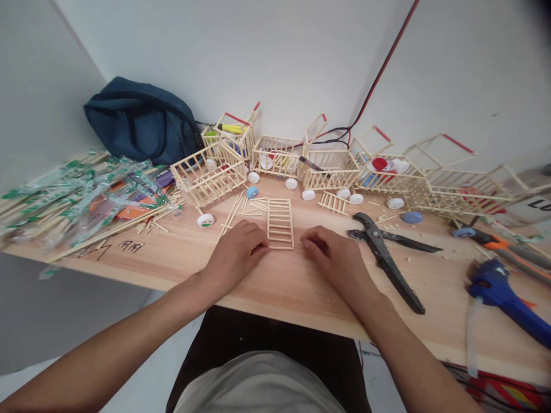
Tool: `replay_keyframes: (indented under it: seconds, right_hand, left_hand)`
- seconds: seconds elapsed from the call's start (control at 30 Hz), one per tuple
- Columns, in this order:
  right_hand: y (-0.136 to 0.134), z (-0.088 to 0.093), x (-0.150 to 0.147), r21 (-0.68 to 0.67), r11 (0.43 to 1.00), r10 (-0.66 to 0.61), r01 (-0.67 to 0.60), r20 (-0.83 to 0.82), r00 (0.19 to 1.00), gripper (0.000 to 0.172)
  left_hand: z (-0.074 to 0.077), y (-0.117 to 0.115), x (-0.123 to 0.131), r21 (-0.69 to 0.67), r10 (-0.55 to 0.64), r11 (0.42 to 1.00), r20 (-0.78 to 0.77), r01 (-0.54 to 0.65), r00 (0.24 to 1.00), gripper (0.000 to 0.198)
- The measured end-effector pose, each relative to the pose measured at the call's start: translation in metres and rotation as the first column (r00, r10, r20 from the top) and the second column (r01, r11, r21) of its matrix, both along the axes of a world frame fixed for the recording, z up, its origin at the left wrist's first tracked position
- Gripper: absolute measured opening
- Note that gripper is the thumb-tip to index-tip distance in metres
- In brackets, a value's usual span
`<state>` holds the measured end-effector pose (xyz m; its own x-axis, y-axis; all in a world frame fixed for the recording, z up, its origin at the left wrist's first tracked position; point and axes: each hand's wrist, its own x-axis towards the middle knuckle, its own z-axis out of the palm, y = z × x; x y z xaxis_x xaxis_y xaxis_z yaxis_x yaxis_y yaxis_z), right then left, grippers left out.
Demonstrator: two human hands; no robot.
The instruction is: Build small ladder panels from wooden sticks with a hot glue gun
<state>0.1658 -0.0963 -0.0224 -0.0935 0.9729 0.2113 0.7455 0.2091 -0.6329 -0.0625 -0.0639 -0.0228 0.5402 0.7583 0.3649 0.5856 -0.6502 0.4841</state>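
A small ladder-like frame of bamboo sticks (280, 232) lies flat on the wooden table (275, 292) between my hands. My left hand (239, 252) rests at its lower left edge, fingers loosely curled, thumb apart from them; whether the fingertips touch the frame I cannot tell. On the other side, my right hand (333, 255) lies just off the frame's right edge. Its fingers are bent, with a gap to the thumb and nothing seen in them. Loose cut sticks (253, 205) lie behind my left hand, and a slatted stick panel (333, 203) lies farther back.
Several stick-built carts (210, 175) with bottle-cap wheels line the wall. Bagged sticks (86, 189) and a blue bag (138, 120) occupy the left. Black cutters (387, 258), orange-handled pliers (512, 249) and a blue glue gun (503, 298) lie right.
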Motion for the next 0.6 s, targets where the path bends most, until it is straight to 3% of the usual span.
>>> replay_keyframes:
  seconds: [0.6]
  right_hand:
    - [0.0003, 0.0018, -0.001, -0.015, 1.0, -0.004, 0.003, -0.012, 1.0, 0.012]
  left_hand:
    - [0.0019, -0.0006, -0.0003, -0.013, -0.012, 1.0, 0.009, 0.012, 1.0, 0.012]
